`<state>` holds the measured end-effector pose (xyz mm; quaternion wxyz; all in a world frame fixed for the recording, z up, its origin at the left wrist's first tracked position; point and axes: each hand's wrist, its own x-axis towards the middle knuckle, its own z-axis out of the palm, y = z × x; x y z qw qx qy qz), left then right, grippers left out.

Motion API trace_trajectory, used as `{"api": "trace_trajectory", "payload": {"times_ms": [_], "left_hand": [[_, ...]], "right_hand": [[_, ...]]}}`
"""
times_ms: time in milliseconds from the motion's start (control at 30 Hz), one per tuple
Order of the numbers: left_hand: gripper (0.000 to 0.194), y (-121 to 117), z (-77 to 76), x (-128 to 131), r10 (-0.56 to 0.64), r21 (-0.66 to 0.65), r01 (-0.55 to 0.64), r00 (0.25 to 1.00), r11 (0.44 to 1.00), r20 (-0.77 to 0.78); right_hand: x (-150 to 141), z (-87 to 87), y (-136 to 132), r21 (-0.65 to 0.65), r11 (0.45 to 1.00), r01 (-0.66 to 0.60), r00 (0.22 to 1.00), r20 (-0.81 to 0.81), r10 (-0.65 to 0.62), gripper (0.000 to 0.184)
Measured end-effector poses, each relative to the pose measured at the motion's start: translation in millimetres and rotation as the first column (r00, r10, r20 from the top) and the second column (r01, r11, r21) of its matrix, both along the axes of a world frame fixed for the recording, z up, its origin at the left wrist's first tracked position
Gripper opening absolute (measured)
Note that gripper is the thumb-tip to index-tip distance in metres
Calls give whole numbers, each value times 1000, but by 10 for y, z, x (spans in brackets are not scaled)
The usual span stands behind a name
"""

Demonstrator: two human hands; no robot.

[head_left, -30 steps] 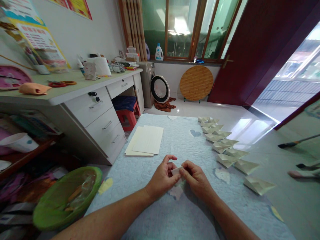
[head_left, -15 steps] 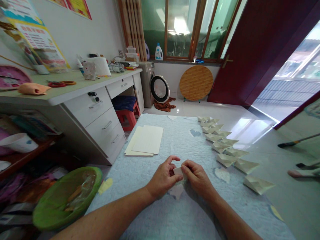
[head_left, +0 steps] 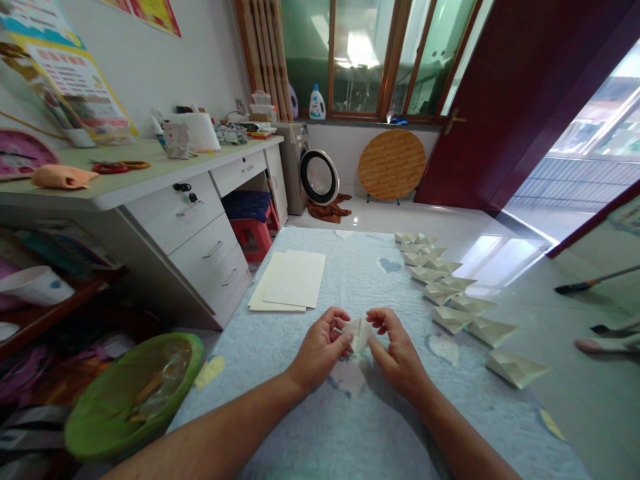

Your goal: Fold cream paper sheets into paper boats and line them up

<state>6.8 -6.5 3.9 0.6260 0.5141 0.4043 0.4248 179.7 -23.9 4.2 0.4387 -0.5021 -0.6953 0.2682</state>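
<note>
While our left hand (head_left: 320,348) and right hand (head_left: 399,353) pinch the folded paper (head_left: 359,333) upright between them, its sides held apart, paper boats (head_left: 453,320) sit rightward, out of the way.

Paper (head_left: 358,333) in grip: off-white. Cloth (head_left: 320,433) beneath: pale blue, mottled, with white and blue heart patches. 2 sheets (head_left: 295,280) beyond grip: cream. Boats (head_left: 453,320) right of grip: cream. Basin (head_left: 134,397) left of grip: green.
</note>
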Motion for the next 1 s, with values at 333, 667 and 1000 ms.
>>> {"api": "trace_trajectory", "payload": {"times_ms": [333, 667, 1000], "left_hand": [[16, 21, 10, 26, 24, -58, -31, 993, 998, -116], [31, 6, 81, -62, -70, 221, 204, 866, 954, -495], [30, -40, 130, -164, 100, 425, 353, 661, 833, -744]], "right_hand": [[59, 3, 19, 166, 974, -152, 936, 341, 87, 25], [120, -33, 62, 144, 963, -227, 916, 368, 161, 18], [106, -60, 82, 149, 954, -260, 893, 414, 179, 21]]}}
